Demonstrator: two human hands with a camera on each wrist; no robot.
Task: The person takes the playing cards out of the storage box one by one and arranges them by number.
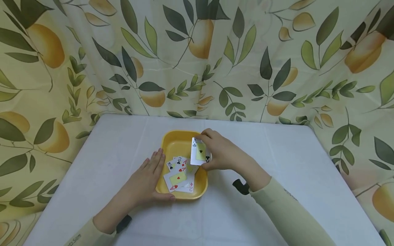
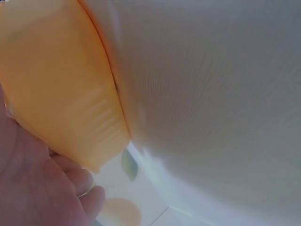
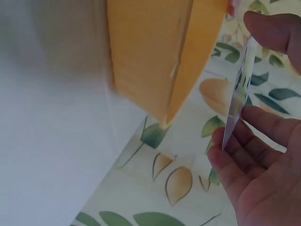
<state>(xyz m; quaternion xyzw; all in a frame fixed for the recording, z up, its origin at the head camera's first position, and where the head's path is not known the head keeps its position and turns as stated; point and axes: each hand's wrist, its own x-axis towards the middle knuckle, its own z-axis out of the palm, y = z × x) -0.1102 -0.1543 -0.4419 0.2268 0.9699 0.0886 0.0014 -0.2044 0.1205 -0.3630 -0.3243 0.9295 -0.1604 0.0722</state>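
Note:
A playing card, the ace of clubs (image 1: pixel 200 151), is pinched by my right hand (image 1: pixel 224 150) between thumb and fingers, face up over the right side of a yellow tray (image 1: pixel 176 137). In the right wrist view the card (image 3: pixel 239 89) appears nearly edge-on, above the tray rim. Several loose playing cards (image 1: pixel 179 178) overlap in the near half of the tray, an ace of hearts on top. My left hand (image 1: pixel 147 179) rests along the tray's left side, fingers straight, thumb at the near edge. From the left wrist, its fingers lie against the tray wall (image 2: pixel 61 89).
The tray stands on a table with a white cloth (image 1: pixel 264 150). Behind and beside the table hangs a curtain (image 1: pixel 197 75) with a fruit and leaf print. A dark strap piece (image 1: pixel 241 187) sticks out by the right wrist.

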